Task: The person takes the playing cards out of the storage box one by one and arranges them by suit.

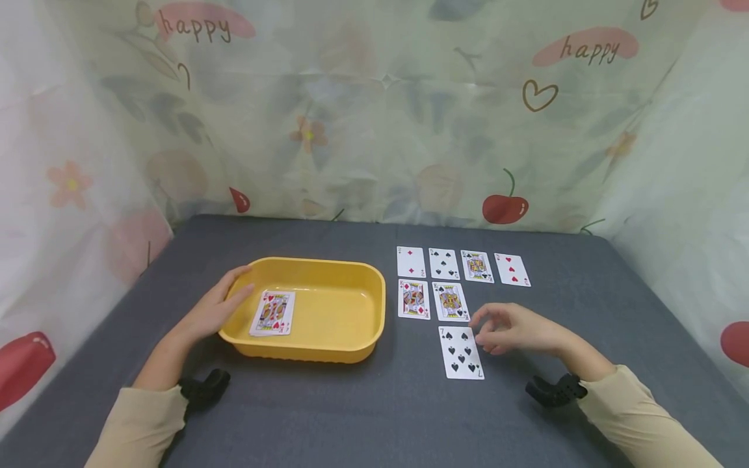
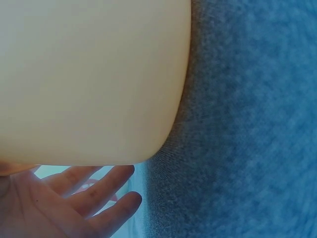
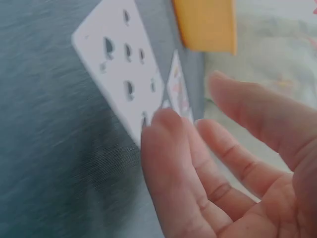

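My left hand [image 1: 215, 305] holds the left rim of a yellow plastic tray [image 1: 328, 353], its thumb over the rim and its fingers spread along the outside wall. Inside the tray's left part lies a small pile of playing cards [image 1: 273, 313], a red king face up on top. My right hand [image 1: 515, 330] hovers low at the upper right corner of a seven of spades card [image 1: 461, 353], fingers loosely bent and parted. In the right wrist view nothing shows between the right fingers [image 3: 171, 148]. The seven lies face up on the cloth.
Above the seven, two face cards [image 1: 413, 299] lie side by side. Behind them runs a row of several cards, from a two of diamonds [image 1: 411, 262] to a three of hearts [image 1: 512, 270]. A dark grey cloth [image 1: 363, 416] covers the table, and printed curtains [image 1: 374, 130] surround it.
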